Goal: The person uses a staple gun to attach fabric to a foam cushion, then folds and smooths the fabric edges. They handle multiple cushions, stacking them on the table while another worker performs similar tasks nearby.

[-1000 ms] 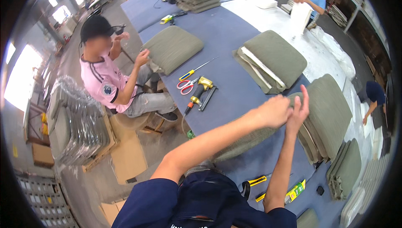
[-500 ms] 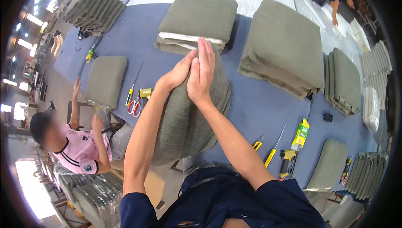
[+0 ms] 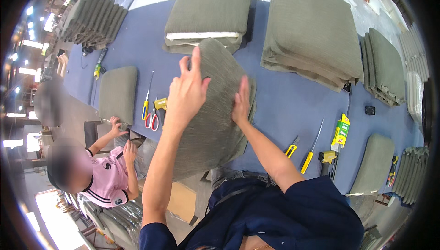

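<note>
Cushion [image 3: 211, 121] under both hands, L [image 3: 185, 95], R [image 3: 241, 104]

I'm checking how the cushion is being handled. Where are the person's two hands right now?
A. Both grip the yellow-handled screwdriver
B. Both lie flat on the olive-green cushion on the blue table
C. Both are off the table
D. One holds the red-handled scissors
B: the left hand and right hand both rest open on the olive-green cushion, while the red-handled scissors lie untouched on the blue table.
</note>
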The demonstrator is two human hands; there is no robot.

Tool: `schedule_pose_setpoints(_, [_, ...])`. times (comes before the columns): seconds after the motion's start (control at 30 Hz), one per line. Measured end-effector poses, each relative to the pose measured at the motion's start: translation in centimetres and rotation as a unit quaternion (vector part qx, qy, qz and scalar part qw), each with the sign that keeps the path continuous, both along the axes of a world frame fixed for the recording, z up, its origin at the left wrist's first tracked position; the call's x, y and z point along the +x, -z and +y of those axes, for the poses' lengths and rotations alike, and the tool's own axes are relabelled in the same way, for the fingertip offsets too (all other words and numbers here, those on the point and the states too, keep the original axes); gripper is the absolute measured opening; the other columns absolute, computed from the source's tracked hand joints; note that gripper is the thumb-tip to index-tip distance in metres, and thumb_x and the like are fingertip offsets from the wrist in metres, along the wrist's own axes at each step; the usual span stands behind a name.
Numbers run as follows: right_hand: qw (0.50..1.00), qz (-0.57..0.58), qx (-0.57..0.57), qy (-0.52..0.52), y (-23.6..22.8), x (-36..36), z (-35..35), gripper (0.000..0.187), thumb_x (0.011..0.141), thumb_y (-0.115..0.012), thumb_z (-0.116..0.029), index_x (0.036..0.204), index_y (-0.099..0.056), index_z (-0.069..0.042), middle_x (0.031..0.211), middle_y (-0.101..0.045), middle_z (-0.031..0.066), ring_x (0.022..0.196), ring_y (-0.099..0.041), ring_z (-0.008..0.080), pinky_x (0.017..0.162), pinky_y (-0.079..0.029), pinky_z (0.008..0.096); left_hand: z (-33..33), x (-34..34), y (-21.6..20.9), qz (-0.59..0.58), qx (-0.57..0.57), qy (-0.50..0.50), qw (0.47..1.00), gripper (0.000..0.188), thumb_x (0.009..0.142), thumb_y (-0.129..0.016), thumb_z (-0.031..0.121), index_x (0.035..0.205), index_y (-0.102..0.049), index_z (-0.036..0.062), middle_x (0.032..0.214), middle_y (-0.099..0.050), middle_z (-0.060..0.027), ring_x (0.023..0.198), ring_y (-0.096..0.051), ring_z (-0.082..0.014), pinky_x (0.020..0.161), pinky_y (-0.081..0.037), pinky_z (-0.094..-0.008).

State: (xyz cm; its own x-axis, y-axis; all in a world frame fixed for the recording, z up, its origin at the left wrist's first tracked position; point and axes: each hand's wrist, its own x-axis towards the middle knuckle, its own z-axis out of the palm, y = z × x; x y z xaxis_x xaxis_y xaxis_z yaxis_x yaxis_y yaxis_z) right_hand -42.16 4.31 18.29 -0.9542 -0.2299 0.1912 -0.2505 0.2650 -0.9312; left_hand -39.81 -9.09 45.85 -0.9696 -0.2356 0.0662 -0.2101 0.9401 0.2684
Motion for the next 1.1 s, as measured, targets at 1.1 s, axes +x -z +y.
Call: schedule_pose_setpoints(1.1, [0.982, 0.179, -0.044, -0.044, -13.8, 8.5, -9.8, 0.063, 0.106, -0.038, -0.028, 0.162, -0.033, 0.002, 0.17, -0.029, 0.0192, 0.158, -0.024, 0.0384, 0.127, -0.012, 0.0568, -5.4, 9.4, 1.9, -0.013, 0.152, -0.054, 0.987, 0.062, 0.108, -0.05, 0.03, 0.158, -0.032, -0.0013, 0.153, -0.046, -0.0303, 0.139, -0.048, -0.0479, 0.114, -0.04, -0.048])
